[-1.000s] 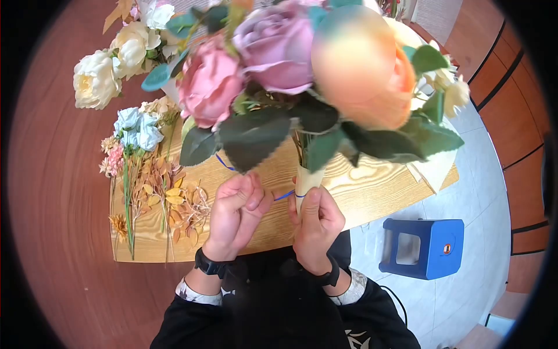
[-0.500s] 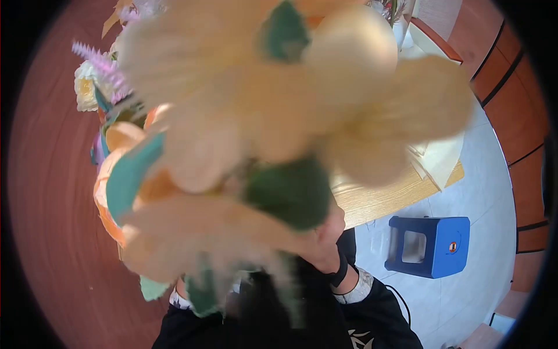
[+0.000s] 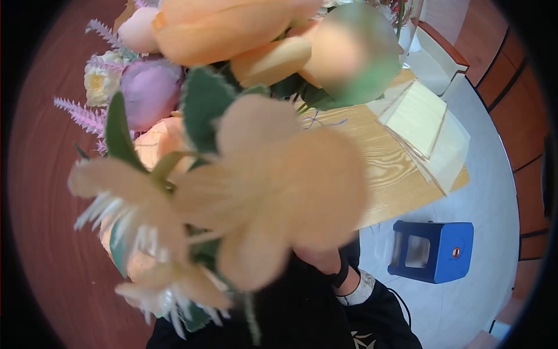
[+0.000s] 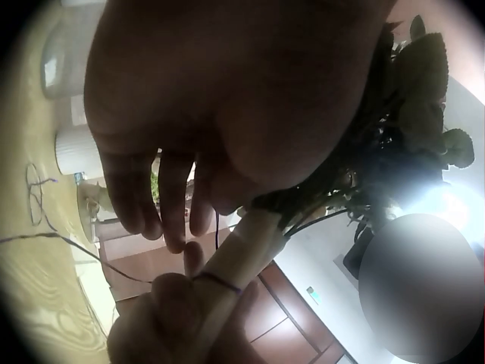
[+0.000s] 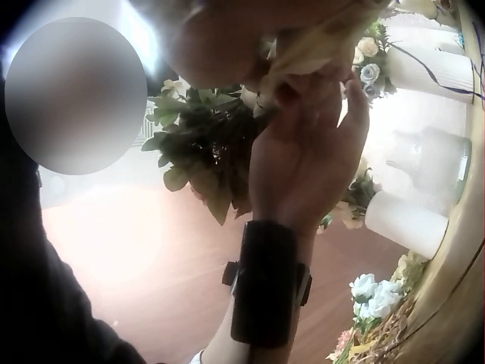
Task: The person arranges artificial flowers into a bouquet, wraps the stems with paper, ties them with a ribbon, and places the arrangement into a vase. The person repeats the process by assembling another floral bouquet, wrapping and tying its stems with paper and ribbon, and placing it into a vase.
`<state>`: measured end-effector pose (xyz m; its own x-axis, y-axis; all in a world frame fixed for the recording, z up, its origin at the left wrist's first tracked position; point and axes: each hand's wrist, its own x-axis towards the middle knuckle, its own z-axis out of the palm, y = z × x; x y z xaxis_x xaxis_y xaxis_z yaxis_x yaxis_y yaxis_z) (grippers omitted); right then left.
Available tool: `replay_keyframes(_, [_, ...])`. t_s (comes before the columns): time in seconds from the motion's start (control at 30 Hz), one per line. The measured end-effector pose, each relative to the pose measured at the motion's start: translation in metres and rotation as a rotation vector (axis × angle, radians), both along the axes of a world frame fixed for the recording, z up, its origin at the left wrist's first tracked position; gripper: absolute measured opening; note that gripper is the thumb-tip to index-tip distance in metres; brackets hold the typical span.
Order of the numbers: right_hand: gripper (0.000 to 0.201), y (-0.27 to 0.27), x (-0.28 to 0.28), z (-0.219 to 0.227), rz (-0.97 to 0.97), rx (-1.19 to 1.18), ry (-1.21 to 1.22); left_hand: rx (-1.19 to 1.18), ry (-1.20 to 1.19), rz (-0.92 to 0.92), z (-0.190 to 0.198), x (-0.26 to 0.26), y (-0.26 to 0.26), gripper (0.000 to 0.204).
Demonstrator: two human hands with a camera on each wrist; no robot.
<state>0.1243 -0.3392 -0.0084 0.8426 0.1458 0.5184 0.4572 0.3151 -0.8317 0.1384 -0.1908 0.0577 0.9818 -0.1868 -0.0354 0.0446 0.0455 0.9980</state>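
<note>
A large bouquet of artificial flowers [image 3: 273, 198], peach, orange and purple, fills the head view and hides the left hand there. Its stems sit in a cream wrap [image 4: 241, 246] with blue cord [image 4: 220, 283] round it. My right hand [image 4: 163, 318] grips that wrap low down; only its edge [image 3: 322, 260] shows below the petals in the head view. Over the wrap's upper end is my left hand [image 4: 220, 91], fingers pointing down, a short length of cord emerging between thumb and forefinger. From the right wrist view, the left hand [image 5: 303, 159] reaches up beside the wrap.
Cream paper sheets [image 3: 415, 125] lie on the wooden table [image 3: 383, 198]. Loose blue cord [image 3: 325, 122] trails across it. A blue stool [image 3: 433, 250] stands on the floor at right. White vases [image 5: 405, 224] and pale blue flowers [image 5: 375, 296] appear in the right wrist view.
The bouquet has turned and tipped toward the head camera, first blurring, now covering the left hand and most of the right. Peach blossoms have replaced the pink and purple roses in front.
</note>
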Motion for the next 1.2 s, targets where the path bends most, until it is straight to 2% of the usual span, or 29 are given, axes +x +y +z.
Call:
replay_keyframes(0.07, [0.039,-0.002,-0.002,-0.002,0.053,-0.050,0.068,-0.108,-0.052,-0.204,0.009,0.004,-0.014,0.034])
replay_keyframes(0.1, [0.035,-0.001,-0.001,0.000,0.047,0.002,0.071,-0.112,-0.053,-0.203,0.002,0.006,-0.013,0.034])
replay_keyframes(0.17, [0.032,-0.001,0.001,0.006,0.043,0.057,0.070,0.268,-0.291,-0.377,-0.019,0.013,-0.009,0.043])
replay_keyframes(0.2, [0.030,-0.001,0.004,0.011,0.014,0.067,-0.005,0.269,-0.292,-0.377,-0.027,0.012,-0.013,0.043])
replay_keyframes(0.27, [0.028,0.000,0.004,0.012,-0.014,0.076,-0.077,-0.207,-0.151,-0.335,-0.038,0.002,-0.028,0.046])
replay_keyframes(0.3, [0.027,0.000,0.001,0.010,0.003,0.054,-0.043,-0.315,0.010,-0.285,-0.038,-0.003,-0.030,0.049])
replay_keyframes(0.33, [0.027,0.001,0.000,0.009,0.021,0.032,-0.010,-0.316,0.010,-0.282,-0.038,-0.001,-0.026,0.049])
replay_keyframes(0.4, [0.027,-0.001,0.001,0.011,0.027,-0.004,-0.035,-0.481,0.175,-0.492,-0.042,0.005,-0.015,0.047])
replay_keyframes(0.43, [0.027,0.001,0.002,0.013,0.024,0.027,-0.012,-0.481,0.173,-0.491,-0.052,0.001,-0.017,0.047])
replay_keyframes(0.5, [0.026,0.000,0.001,0.013,0.041,0.038,0.050,-0.921,0.245,0.182,-0.077,-0.009,-0.025,0.040])
replay_keyframes(0.63, [0.025,0.003,-0.002,0.007,0.011,0.020,0.073,-1.013,0.098,0.262,-0.058,-0.010,-0.020,0.034])
replay_keyframes(0.7, [0.021,0.005,-0.003,0.004,-0.021,0.074,0.269,-1.022,0.200,0.428,-0.048,-0.020,-0.016,0.031])
replay_keyframes(0.73, [0.021,0.006,-0.003,0.003,-0.022,0.072,0.269,-1.025,0.252,0.508,-0.044,-0.026,-0.015,0.030])
replay_keyframes(0.8, [0.017,0.006,-0.002,0.000,0.069,0.279,0.368,-1.031,0.359,0.664,-0.036,-0.036,-0.016,0.028])
replay_keyframes(0.83, [0.017,0.006,-0.002,-0.002,0.068,0.275,0.369,-1.032,0.414,0.745,-0.033,-0.042,-0.018,0.027])
replay_keyframes(0.87, [0.016,0.008,-0.003,-0.004,0.026,0.226,0.348,-1.034,0.415,0.745,-0.030,-0.049,-0.022,0.027])
replay_keyframes(0.93, [0.014,0.011,-0.007,-0.007,-0.057,0.132,0.308,-0.860,0.173,0.760,-0.023,-0.066,-0.029,0.021])
replay_keyframes(0.97, [0.016,0.010,-0.009,0.002,-0.170,0.039,0.200,-0.768,0.053,0.760,-0.020,-0.071,-0.031,0.020])
replay_keyframes(1.0, [0.016,0.011,-0.009,0.000,-0.171,0.040,0.199,-0.767,0.052,0.758,-0.017,-0.073,-0.032,0.020])
replay_keyframes(1.07, [0.018,0.013,-0.011,-0.002,-0.114,-0.022,0.346,-0.208,-0.415,0.469,-0.012,-0.076,-0.034,0.020])
replay_keyframes(1.1, [0.018,0.019,-0.007,0.002,-0.184,0.077,0.220,-0.262,-0.456,0.504,-0.006,-0.077,-0.044,0.020])
replay_keyframes(1.13, [0.018,0.020,-0.007,0.000,-0.174,0.078,0.217,-0.259,-0.462,0.512,0.002,-0.078,-0.047,0.020])
replay_keyframes(1.2, [0.019,0.023,-0.007,-0.006,-0.119,0.149,0.254,0.413,-0.518,0.443,0.019,-0.076,-0.050,0.007])
